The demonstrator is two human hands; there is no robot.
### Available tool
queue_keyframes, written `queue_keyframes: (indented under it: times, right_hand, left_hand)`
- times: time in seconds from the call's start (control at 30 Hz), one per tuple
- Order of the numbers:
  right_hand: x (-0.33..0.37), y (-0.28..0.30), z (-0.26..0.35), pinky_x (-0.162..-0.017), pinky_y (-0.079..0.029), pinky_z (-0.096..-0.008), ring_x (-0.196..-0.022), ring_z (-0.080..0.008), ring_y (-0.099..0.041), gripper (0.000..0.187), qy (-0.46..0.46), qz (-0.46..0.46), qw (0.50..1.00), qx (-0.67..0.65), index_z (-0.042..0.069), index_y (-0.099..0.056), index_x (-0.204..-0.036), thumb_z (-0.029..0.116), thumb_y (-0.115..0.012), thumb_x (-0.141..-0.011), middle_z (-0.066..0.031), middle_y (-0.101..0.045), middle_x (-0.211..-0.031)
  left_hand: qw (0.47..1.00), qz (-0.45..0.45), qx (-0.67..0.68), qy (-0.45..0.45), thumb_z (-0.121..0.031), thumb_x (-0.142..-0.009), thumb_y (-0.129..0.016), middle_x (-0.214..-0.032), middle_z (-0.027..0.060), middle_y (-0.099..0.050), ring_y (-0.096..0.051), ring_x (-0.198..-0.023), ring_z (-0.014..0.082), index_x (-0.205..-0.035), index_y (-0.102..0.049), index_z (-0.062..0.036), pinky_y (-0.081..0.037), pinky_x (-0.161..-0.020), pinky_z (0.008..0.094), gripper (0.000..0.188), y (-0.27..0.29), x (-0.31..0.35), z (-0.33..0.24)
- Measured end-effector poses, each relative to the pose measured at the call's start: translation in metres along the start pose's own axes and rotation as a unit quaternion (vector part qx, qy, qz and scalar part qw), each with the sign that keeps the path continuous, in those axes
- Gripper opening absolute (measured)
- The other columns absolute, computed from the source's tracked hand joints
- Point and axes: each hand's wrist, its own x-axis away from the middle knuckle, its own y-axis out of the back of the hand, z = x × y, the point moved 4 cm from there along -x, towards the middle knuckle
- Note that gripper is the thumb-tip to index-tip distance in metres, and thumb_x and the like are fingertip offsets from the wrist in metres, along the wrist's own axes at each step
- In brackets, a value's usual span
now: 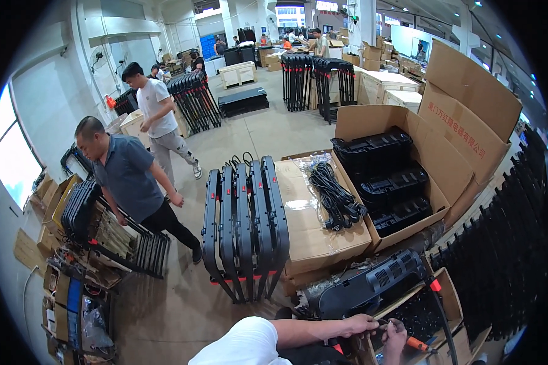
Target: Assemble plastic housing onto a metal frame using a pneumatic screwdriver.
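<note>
At the lower right, my left hand (360, 324) reaches across with its fingers pinched together, and whatever is in them is too small to make out. Close beside it, my right hand (395, 333) is closed too, fingertips toward the left hand; its contents are unclear. An orange-handled tool (418, 344) sticks out just right of my right hand; whether the hand touches it is hidden. Both hands are over an open carton (455, 294) with small dark parts inside. Behind them lies a black plastic housing (371, 283) with vent slots, joined to a dark tube with a red piece (435, 285).
A carton (298, 213) bears coiled black cables (332, 191). An open box (447, 201) holds black housings (391, 181). Folded black frames (243, 225) stand left of them. Dark tubes (493, 243) line the right. Two people (128, 170) (157, 103) walk at left.
</note>
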Motion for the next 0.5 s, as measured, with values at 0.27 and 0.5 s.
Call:
queue_keyframes:
  times: [0.27, 0.5]
  right_hand:
    - [-0.012, -0.014, -0.001, -0.040, -0.032, -0.0198, -0.044, -0.0041, -0.043, 0.015, 0.051, -0.051, 0.997, 0.022, -0.001, -0.065, -0.099, 0.009, -0.074, -0.092, -0.0002, -0.061, -0.072]
    - [-0.021, -0.020, 0.010, -0.042, -0.033, -0.0196, -0.049, -0.0030, -0.046, 0.012, 0.068, -0.032, 0.993, 0.089, 0.000, -0.066, -0.098, 0.006, -0.073, -0.092, 0.0013, -0.062, -0.072]
  left_hand:
    - [0.997, 0.033, 0.073, 0.008, -0.032, -0.106, -0.060, -0.092, -0.0018, -0.070, -0.062, -0.071, 0.0070, -0.112, -0.065, -0.0090, -0.052, -0.060, 0.0242, 0.024, 0.007, 0.000, -0.002]
    - [0.996, 0.030, 0.083, 0.007, -0.032, -0.107, -0.060, -0.092, -0.0019, -0.071, -0.062, -0.073, 0.0064, -0.110, -0.065, -0.0097, -0.051, -0.060, 0.0236, 0.023, 0.012, 0.002, -0.010]
